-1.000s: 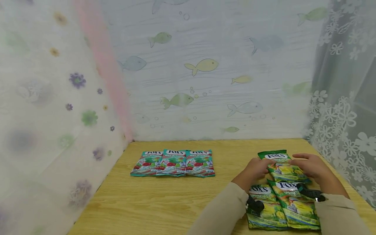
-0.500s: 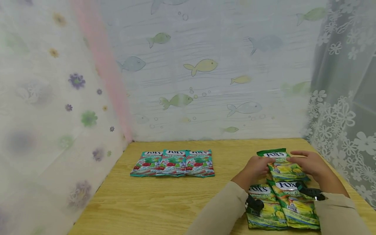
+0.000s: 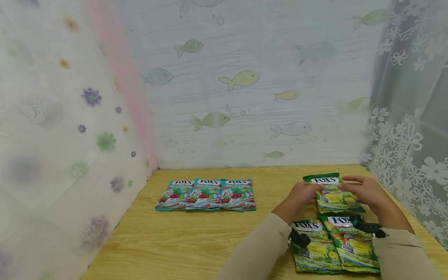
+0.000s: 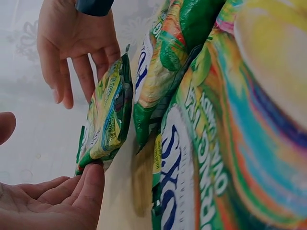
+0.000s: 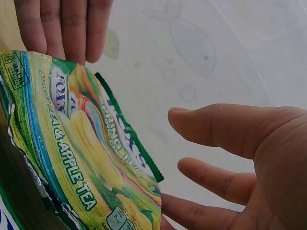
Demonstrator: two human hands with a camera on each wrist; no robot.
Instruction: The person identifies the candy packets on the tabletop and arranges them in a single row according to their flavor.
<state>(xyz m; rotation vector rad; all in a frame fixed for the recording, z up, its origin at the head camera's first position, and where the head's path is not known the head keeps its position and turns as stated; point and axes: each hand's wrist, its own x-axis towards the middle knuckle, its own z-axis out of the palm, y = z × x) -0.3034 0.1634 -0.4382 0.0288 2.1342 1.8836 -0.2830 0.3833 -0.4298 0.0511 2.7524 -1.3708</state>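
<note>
Both hands are at a green and yellow Fox's Spring Tea candy bag (image 3: pixel 334 200) near the table's right side. My left hand (image 3: pixel 299 196) is at its left edge, and the left wrist view shows extended fingertips touching the bag (image 4: pixel 108 115), with the thumb apart. At the right edge is my right hand (image 3: pixel 367 194); in the right wrist view its fingers reach behind the bag (image 5: pixel 72 143) and its thumb stands off. Two matching candy bags lie side by side nearer the person, the left one (image 3: pixel 318 252) and the right one (image 3: pixel 358 247), partly covered by the wrist straps.
Three teal Mint Blossom candy bags (image 3: pixel 206 196) lie in an overlapping row at the back left of the wooden table (image 3: pixel 182 241). A fish-patterned sheet (image 3: pixel 241 128) hangs behind the table, and a flowered lace curtain (image 3: pixel 402 147) borders its right side.
The far Spring Tea bag and both hands have shifted slightly away from the person and to the left. The Mint Blossom bags stay where they were.
</note>
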